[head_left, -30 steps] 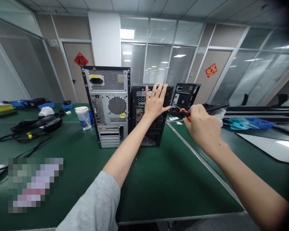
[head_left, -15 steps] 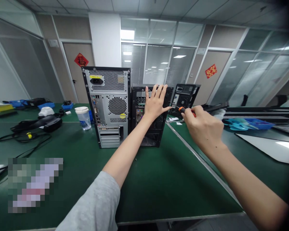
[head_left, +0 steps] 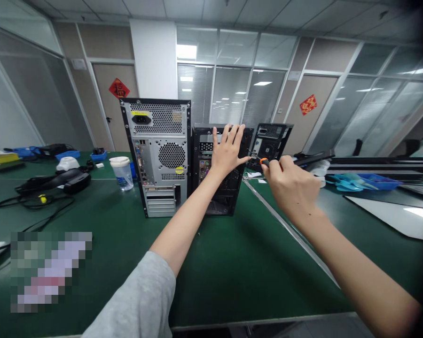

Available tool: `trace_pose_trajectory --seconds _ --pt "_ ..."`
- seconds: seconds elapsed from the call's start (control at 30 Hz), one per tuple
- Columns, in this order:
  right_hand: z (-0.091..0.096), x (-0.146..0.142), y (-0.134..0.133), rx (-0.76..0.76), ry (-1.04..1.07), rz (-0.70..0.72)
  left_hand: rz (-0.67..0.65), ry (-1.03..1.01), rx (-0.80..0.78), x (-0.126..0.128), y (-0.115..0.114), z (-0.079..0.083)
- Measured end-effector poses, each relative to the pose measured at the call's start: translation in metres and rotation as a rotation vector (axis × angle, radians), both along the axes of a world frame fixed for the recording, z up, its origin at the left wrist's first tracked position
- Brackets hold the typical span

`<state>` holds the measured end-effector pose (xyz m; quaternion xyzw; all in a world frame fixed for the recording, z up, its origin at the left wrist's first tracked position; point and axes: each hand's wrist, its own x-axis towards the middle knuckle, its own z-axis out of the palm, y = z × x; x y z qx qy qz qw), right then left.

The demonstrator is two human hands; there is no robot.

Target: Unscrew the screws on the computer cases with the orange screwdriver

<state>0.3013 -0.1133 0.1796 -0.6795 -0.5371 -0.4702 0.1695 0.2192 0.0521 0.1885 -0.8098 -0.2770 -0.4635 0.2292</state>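
Note:
A black computer case point(head_left: 229, 199) stands upright on the green table, its back panel facing me. My left hand point(head_left: 227, 152) lies flat against the upper part of that panel, fingers spread and thumb out to the right. My right hand point(head_left: 292, 182) is wrapped around a screwdriver point(head_left: 264, 161) with an orange and dark handle. Its shaft points left at the right edge of the black case, near my left thumb; the exact contact of the tip is too small to make out. Directly to the left stands a taller silver-backed computer case point(head_left: 171, 176).
Farther back on the right is another dark computer case point(head_left: 268, 143). A clear cup with a white lid point(head_left: 122, 173) stands left of the silver case. Black straps and a headset point(head_left: 63, 180) lie at left. A blue tray point(head_left: 380, 181) and a white panel point(head_left: 398, 216) are at right.
My right hand and the screwdriver's handle have shifted slightly left and turned a little. My left hand stays in place on the black case.

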Motion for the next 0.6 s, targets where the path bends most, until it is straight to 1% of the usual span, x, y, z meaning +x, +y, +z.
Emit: trace_pose_trajectory --seconds 0.13,0.27,0.43,0.6 --pt "-0.0004 -0.0001 0.0005 -0.002 -0.045 -0.022 0.009 0.001 0.001 -0.0004 -0.0007 0.0002" --pt "-0.0005 -0.0001 0.0009 -0.007 -0.036 -0.032 0.035 0.024 -0.014 -0.0019 -0.0031 0.0018" --pt "0.0019 -0.0025 0.0005 -0.019 0.030 -0.031 0.061 0.068 -0.042 -0.0026 -0.0040 0.0030" --pt "0.0047 -0.0049 -0.0006 -0.032 0.104 -0.034 0.041 0.038 -0.022 -0.0016 -0.0026 0.0017"
